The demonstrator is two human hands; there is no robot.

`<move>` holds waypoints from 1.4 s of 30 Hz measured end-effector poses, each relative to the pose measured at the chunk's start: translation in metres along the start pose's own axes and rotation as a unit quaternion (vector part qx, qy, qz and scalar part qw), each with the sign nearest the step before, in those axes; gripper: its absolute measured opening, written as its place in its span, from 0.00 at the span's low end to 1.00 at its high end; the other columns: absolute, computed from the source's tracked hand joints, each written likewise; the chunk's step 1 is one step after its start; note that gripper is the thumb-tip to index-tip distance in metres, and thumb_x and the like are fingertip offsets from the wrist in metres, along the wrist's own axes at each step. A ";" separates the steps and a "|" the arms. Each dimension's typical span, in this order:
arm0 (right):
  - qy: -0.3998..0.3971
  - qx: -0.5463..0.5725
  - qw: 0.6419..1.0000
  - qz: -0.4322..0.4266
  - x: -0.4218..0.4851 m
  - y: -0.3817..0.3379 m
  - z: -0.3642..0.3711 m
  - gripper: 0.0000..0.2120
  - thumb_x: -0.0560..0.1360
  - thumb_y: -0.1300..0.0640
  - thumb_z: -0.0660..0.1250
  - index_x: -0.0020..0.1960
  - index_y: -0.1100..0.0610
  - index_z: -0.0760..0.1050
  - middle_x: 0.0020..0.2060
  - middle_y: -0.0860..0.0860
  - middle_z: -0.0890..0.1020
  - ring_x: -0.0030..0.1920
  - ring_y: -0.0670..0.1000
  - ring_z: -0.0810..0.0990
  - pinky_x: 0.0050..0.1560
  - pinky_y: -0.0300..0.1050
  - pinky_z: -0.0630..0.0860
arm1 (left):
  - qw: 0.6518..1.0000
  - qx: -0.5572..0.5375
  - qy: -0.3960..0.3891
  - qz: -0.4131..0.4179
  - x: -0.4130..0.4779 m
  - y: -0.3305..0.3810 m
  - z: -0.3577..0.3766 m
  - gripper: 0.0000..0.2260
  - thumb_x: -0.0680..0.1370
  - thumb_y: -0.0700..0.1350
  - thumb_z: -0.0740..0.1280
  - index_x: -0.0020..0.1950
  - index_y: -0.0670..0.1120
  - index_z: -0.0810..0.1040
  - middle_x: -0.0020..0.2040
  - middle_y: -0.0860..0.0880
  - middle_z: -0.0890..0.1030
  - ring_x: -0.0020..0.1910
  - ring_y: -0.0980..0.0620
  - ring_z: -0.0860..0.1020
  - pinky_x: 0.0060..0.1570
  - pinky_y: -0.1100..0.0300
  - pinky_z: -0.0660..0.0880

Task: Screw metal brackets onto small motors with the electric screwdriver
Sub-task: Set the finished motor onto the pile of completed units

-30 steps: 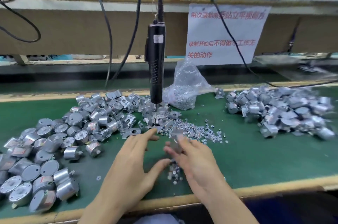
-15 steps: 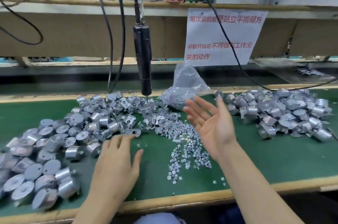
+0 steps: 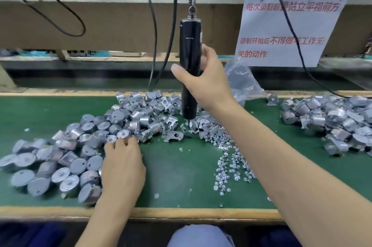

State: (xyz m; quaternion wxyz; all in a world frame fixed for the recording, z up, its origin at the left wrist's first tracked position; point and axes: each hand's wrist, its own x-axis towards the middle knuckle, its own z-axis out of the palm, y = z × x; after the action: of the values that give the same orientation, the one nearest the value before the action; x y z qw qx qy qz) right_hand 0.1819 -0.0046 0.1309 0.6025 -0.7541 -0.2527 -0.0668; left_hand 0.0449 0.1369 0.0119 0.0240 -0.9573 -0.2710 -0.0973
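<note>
Right hand (image 3: 205, 81) grasps hanging electric screwdriver (image 3: 189, 41) mid-barrel, above metal brackets (image 3: 173, 136) | left hand (image 3: 122, 164) lies flat-fingered on heaped small motors (image 3: 117, 115), holding none | motors likely light, rigid, slick: pinch round sides

Small round shiny metal motors (image 3: 66, 158) lie on a matt green mat (image 3: 181, 170); the black plastic screwdriver (image 3: 189, 69) looks smooth.

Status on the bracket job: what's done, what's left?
Done: the pile at right looks like bracketed motors. In hand: right hand grips the screwdriver; left hand touches the bare motors. Left: that large bare pile, loose brackets, screws.
</note>
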 end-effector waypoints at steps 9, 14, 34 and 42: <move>0.012 0.143 0.988 -0.062 -0.001 0.009 0.004 0.16 0.78 0.49 0.71 0.44 0.61 0.71 0.31 0.55 0.75 0.28 0.54 0.75 0.30 0.50 0.76 | 0.958 -0.267 0.069 0.083 -0.006 0.021 -0.013 0.11 0.80 0.50 0.65 0.57 0.46 0.80 0.44 0.49 0.82 0.44 0.46 0.79 0.44 0.53 0.72; 0.007 0.205 0.978 -0.044 -0.004 0.024 -0.009 0.38 0.74 0.31 0.59 0.43 0.71 0.68 0.27 0.55 0.74 0.24 0.54 0.71 0.26 0.45 0.69 | 0.922 -0.354 0.016 0.156 -0.021 0.047 0.001 0.09 0.81 0.53 0.62 0.52 0.53 0.80 0.44 0.57 0.80 0.45 0.54 0.77 0.48 0.54 0.73; 0.047 0.230 0.972 -0.032 -0.006 0.055 -0.027 0.40 0.74 0.32 0.56 0.41 0.73 0.67 0.25 0.54 0.72 0.23 0.54 0.68 0.26 0.45 0.66 | 0.916 -0.352 0.020 0.193 -0.024 0.050 0.015 0.12 0.69 0.54 0.70 0.52 0.55 0.78 0.35 0.60 0.71 0.40 0.60 0.73 0.41 0.66 0.67; 0.054 0.242 0.968 -0.033 -0.006 0.055 -0.025 0.37 0.74 0.32 0.56 0.41 0.70 0.69 0.25 0.54 0.72 0.23 0.53 0.69 0.26 0.44 0.66 | 0.915 -0.364 0.026 0.171 -0.023 0.050 0.017 0.11 0.71 0.54 0.74 0.46 0.53 0.76 0.32 0.56 0.73 0.35 0.57 0.73 0.37 0.62 0.70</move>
State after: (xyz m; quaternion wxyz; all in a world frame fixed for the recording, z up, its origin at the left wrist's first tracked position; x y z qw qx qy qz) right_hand 0.2070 -0.0376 0.0868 0.7772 -0.5723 -0.2535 -0.0641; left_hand 0.0551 0.0841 -0.0091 -0.3030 -0.9287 -0.0481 -0.2083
